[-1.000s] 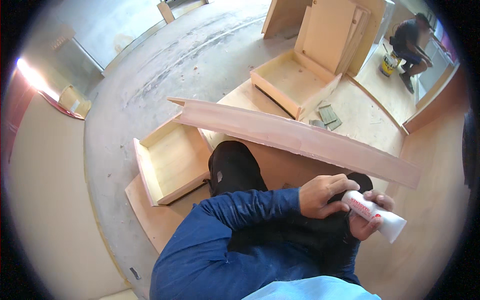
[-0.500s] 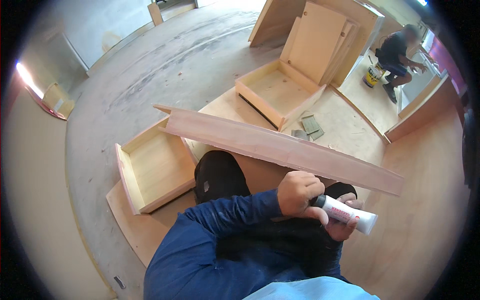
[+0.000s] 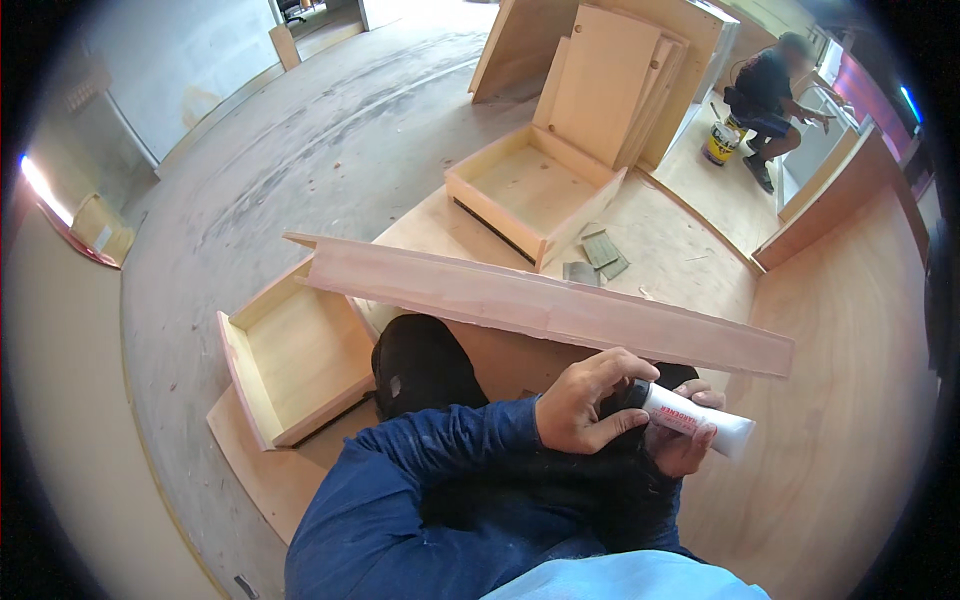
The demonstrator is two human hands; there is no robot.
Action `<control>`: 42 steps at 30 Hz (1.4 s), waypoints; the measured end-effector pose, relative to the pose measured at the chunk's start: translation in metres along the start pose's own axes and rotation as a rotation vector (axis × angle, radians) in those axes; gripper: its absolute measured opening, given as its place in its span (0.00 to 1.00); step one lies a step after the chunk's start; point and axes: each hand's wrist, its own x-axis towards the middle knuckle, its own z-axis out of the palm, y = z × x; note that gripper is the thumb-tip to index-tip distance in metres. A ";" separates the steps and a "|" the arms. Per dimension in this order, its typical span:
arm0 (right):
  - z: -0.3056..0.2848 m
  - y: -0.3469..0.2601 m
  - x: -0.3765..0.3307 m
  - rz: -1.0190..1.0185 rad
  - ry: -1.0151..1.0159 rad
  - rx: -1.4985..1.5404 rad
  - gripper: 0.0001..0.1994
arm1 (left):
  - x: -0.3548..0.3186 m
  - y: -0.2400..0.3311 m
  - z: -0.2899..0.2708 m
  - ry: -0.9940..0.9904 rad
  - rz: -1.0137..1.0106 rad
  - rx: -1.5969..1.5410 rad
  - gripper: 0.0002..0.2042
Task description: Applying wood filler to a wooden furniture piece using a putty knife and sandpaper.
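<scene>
A white squeeze tube (image 3: 705,425) with red print lies tilted over my lap, its black cap (image 3: 638,393) toward the left. My right hand (image 3: 680,452) is closed around the tube's body. With thumb and fingers, my left hand (image 3: 578,405) pinches the black cap. Just beyond both hands, a long pinkish wooden board (image 3: 540,305) lies slantwise across my knees, with a raised strip along its far edge.
Left of my knee stands a shallow wooden drawer (image 3: 300,345); another drawer (image 3: 535,190) sits farther off against leaning panels (image 3: 600,80). Small greenish flat pieces (image 3: 605,252) lie on the plywood. A person (image 3: 770,100) crouches at the far right beside a bucket (image 3: 722,140).
The fingers of my left hand have shifted and lifted a little around the cap. The tube stays in my right hand. The whole view has moved slightly.
</scene>
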 end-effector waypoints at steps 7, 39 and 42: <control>-0.009 0.004 0.002 0.103 -0.087 0.202 0.22 | -0.005 -0.004 -0.005 -0.117 -0.458 -0.055 0.25; -0.014 0.012 -0.001 0.108 0.090 0.159 0.21 | -0.002 -0.003 0.002 -0.094 -0.155 0.070 0.25; -0.015 0.012 0.000 0.119 0.075 0.173 0.21 | -0.002 0.000 0.004 -0.057 -0.147 0.064 0.27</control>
